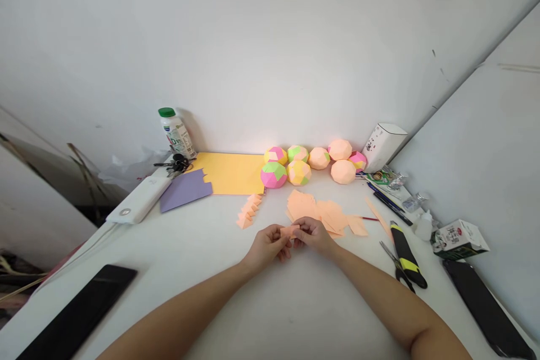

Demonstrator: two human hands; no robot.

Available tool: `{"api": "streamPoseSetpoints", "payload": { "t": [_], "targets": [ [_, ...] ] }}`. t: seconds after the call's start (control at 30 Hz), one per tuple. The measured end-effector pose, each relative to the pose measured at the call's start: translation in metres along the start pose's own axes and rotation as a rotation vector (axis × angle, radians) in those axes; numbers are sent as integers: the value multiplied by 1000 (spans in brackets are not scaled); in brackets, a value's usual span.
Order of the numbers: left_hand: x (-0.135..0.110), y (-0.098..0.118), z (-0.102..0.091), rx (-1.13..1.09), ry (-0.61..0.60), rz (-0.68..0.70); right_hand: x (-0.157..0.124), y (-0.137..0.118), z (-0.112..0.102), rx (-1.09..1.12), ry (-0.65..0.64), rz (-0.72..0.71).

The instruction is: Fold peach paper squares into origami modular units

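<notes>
Between my hands is a small piece of peach paper (289, 231), pinched at both ends above the white table. My left hand (270, 244) grips its left end with thumb and fingers. My right hand (314, 235) closes on its right end. Just behind the right hand lies a loose pile of peach paper pieces (302, 205). Left of the pile, a row of folded peach pieces (250, 211) stands on the table. Further back sit several faceted paper balls (274, 175) in pink, green, yellow and peach.
Scissors (398, 267) and a black-yellow utility knife (407, 254) lie right of my right arm. At left are a black tablet (80, 315), a white power strip (139, 199), purple paper (185, 190) and a yellow sheet (236, 171). A bottle (177, 134) stands by the wall.
</notes>
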State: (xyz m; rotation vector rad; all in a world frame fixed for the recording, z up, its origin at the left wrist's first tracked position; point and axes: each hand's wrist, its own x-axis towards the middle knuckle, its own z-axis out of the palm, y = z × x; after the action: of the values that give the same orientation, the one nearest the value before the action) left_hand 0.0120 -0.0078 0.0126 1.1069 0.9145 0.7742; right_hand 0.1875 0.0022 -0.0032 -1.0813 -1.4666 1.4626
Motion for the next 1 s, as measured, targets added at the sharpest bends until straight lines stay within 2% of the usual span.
{"api": "streamPoseSetpoints", "payload": {
  "t": [0.23, 0.5, 0.63, 0.87, 1.0],
  "targets": [
    [-3, -4, 0, 67, -5, 59, 1, 8, 1, 41, -82, -45],
    [-4, -14, 0, 148, -21, 150, -4, -2, 3, -78, -122, -68],
    [-2, -10, 0, 35, -19, 108, -1, 2, 2, -65, -91, -57],
    [0, -4, -1, -96, 75, 52, 8, 11, -5, 89, 30, -84],
    [0, -3, -2, -87, 74, 44, 6, 7, -5, 121, 10, -93]
  ]
}}
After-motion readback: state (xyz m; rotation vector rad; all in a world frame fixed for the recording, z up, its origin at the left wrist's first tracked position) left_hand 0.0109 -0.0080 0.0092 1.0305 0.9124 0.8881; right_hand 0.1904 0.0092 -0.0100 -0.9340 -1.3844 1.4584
